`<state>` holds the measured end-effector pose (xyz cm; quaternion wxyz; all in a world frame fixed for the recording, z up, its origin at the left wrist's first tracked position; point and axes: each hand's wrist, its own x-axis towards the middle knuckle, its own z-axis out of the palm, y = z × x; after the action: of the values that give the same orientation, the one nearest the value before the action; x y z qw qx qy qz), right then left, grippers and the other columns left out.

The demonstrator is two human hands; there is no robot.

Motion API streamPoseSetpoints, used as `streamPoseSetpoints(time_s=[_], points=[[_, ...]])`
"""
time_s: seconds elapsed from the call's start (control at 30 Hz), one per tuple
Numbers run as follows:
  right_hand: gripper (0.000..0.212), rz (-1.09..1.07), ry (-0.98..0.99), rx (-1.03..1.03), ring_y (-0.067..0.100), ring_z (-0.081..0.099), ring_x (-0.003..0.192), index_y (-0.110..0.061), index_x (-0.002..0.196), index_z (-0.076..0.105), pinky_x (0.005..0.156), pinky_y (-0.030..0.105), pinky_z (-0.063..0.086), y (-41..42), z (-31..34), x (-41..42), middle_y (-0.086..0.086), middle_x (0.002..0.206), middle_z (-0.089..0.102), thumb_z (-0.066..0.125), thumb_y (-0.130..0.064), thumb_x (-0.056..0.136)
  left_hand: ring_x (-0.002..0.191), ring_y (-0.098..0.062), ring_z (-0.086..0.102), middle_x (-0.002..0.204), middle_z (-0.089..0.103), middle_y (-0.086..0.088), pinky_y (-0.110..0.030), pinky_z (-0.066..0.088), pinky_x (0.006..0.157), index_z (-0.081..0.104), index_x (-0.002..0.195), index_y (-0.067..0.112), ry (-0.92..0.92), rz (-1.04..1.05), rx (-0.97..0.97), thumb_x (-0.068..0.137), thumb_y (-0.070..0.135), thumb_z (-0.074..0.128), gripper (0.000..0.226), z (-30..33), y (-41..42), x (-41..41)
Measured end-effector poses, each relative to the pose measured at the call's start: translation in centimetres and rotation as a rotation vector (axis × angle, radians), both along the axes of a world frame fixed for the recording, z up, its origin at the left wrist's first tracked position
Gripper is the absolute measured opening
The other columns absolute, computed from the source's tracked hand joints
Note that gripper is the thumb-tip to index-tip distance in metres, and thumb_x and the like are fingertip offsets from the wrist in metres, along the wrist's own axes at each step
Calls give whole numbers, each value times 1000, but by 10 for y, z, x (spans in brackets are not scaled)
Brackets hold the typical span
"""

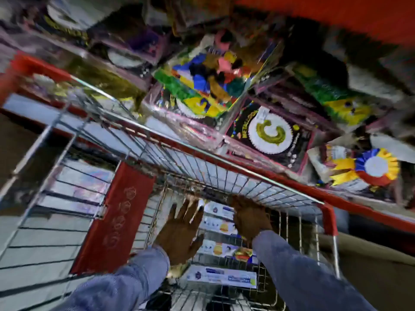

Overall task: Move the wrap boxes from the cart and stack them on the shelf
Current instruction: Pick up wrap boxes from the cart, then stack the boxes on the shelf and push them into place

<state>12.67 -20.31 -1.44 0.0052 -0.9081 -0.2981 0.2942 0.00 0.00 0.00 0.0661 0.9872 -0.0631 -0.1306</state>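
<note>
Several white wrap boxes [221, 226] with food pictures lie stacked inside the wire cart [224, 176], low in the blurred head view. Both hands reach down into the basket over them. My left hand [179, 234] has its fingers spread, just left of the boxes. My right hand [249, 218] lies over the right end of the upper boxes; whether it grips one I cannot tell. Another box [222, 278] lies nearer me at the bottom of the cart. Blue sleeves cover both forearms.
The red-edged shelf [292, 182] runs diagonally behind the cart, packed with party goods: rosettes [375, 167], paper plates [270, 133], coloured packs [202, 84]. A red child-seat flap [116, 218] stands at the cart's left. Red cart corners frame the basket.
</note>
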Motion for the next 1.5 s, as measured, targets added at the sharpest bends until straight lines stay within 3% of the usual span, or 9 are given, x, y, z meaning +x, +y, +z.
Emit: streamPoseSetpoints(time_s=[0.13,0.23,0.33,0.47,0.7,0.97,1.13,1.27,1.5], points=[[63,-35,37,-90,39,47,129,-19,152,20,100,45,47,13,-50,26,15,153,38,48,-31,97,119,-39,60,133,62,-17,-57,49,97,57,132,7,98,-88,-13,90,43,37,58,-60,-2,16],[77,83,80,-140,38,42,134,-23,152,16,105,51,42,15,-84,30,14,151,41,54,-47,90,121,-42,57,134,60,-20,-56,45,104,54,134,3,158,-158,-25,87,30,60,55,-95,-12,21],[73,111,135,-112,38,42,133,-18,150,23,105,51,41,12,-101,37,14,147,46,53,-49,90,98,-37,69,110,72,-17,-51,58,86,66,118,3,191,-172,0,63,24,85,63,-108,-17,31],[86,167,53,-18,39,62,108,-5,138,39,85,46,54,12,-105,45,23,122,62,23,-72,86,91,-37,70,104,72,-18,-48,61,76,68,113,2,172,-154,24,51,13,89,66,-127,-24,39],[51,151,-49,-19,39,59,111,-8,134,41,87,41,49,13,-43,47,20,122,61,57,-31,91,93,-34,64,105,65,-12,-44,54,78,59,114,7,201,-145,57,67,1,70,49,-120,-34,47],[58,181,-102,138,31,63,106,-20,130,47,83,36,49,20,100,30,11,117,66,66,-48,82,89,-28,68,105,70,-6,-36,58,71,65,111,14,51,-141,31,47,24,83,67,25,-12,31],[57,195,-159,284,32,60,101,-24,129,50,77,37,48,31,256,36,13,110,65,68,-48,81,84,-32,71,103,73,-5,-38,61,58,67,109,18,-138,-71,-49,52,20,76,58,178,12,19],[44,225,-273,400,24,62,99,-25,116,59,68,27,36,41,375,48,5,109,69,70,-44,79,95,-23,70,111,71,7,-36,62,67,59,117,34,-312,-92,-62,53,29,77,67,296,24,27],[54,138,-443,479,25,59,112,-21,125,53,90,36,50,33,528,62,5,126,63,74,-40,79,103,-21,66,109,68,9,-37,58,74,53,119,41,-547,-95,6,59,38,67,61,437,32,66]])
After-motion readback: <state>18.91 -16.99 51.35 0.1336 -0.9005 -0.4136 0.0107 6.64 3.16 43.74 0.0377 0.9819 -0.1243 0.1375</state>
